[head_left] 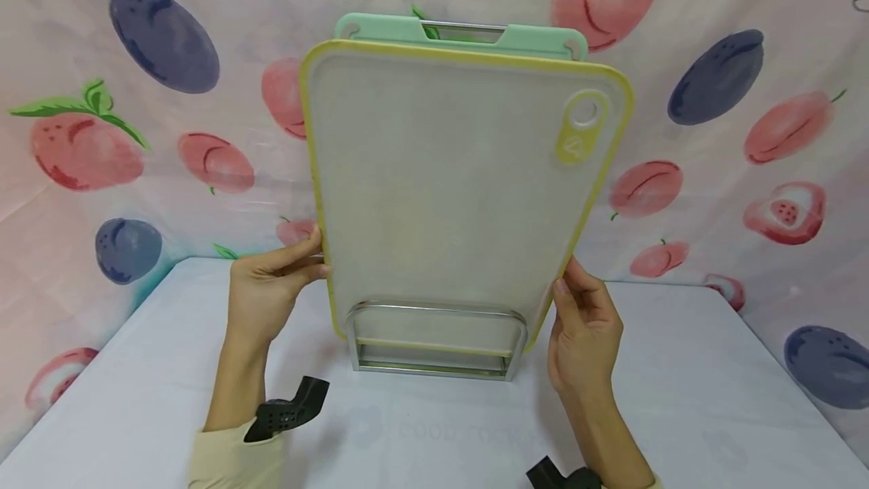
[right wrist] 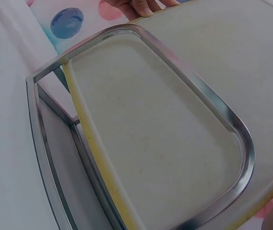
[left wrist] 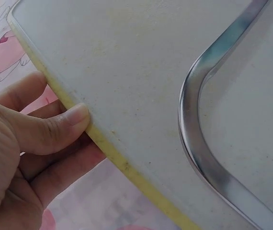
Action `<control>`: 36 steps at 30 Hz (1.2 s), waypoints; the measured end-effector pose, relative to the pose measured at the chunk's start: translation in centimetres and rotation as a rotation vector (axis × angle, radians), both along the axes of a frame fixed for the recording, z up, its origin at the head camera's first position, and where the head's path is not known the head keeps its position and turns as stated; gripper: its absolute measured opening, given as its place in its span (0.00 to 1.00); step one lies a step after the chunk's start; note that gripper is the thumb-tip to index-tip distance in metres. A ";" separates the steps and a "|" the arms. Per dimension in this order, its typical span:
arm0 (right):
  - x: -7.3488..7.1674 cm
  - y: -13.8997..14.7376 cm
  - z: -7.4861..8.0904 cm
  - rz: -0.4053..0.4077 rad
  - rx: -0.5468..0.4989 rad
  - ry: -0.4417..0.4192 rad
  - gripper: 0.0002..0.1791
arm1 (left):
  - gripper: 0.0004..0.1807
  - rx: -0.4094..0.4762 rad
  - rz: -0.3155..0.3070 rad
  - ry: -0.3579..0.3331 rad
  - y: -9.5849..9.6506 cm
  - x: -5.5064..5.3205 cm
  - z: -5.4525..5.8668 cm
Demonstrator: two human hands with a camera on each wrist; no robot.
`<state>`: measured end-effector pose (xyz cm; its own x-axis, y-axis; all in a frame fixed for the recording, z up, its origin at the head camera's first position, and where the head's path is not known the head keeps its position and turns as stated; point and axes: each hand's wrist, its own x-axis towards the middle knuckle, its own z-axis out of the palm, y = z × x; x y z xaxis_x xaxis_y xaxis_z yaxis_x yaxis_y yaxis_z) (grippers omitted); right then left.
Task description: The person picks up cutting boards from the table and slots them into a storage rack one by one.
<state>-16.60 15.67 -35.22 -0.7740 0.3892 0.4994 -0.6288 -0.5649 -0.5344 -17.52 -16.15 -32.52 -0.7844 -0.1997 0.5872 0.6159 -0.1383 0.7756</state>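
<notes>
A whitish cutting board (head_left: 441, 187) with a yellow rim stands upright in a metal rack (head_left: 434, 373), behind its front loop. Its finger hole is at the upper right. My left hand (head_left: 261, 296) pinches the board's left edge; in the left wrist view, the thumb of that left hand (left wrist: 36, 139) lies on the front face and the other fingers reach behind. On the opposite edge, my right hand (head_left: 585, 330) grips low down, its fingertips partly hidden. In the right wrist view, the board's yellow bottom edge (right wrist: 96, 143) shows a gap above the rack's base bars (right wrist: 48, 153).
Behind the board, a mint-green board (head_left: 387, 27) with a handle cutout shows only its top. The rack stands on a white tabletop (head_left: 421, 436). A fruit-print curtain (head_left: 244, 13) hangs at the back and sides.
</notes>
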 end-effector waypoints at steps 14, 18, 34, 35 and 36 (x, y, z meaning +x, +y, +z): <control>-0.5 0.6 0.1 -0.014 -0.041 0.020 0.18 | 0.26 -0.041 0.031 -0.050 0.6 -0.3 -0.3; -0.7 0.6 0.1 -0.014 -0.036 0.010 0.18 | 0.26 -0.032 0.033 -0.063 0.6 -0.2 -0.3; -0.7 0.6 0.0 -0.031 -0.011 -0.027 0.18 | 0.29 -0.042 0.024 -0.076 0.7 -0.3 -0.5; -0.7 0.6 0.1 -0.017 -0.023 -0.024 0.18 | 0.29 -0.045 0.027 -0.080 0.6 -0.3 -0.4; -0.7 0.6 0.0 -0.005 -0.029 -0.021 0.19 | 0.29 -0.049 0.030 -0.084 0.6 -0.3 -0.4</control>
<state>-17.31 16.30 -35.17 -0.7824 0.4072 0.4712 -0.6202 -0.5775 -0.5308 -17.77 -15.50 -32.94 -0.8253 -0.1965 0.5294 0.5517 -0.0810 0.8301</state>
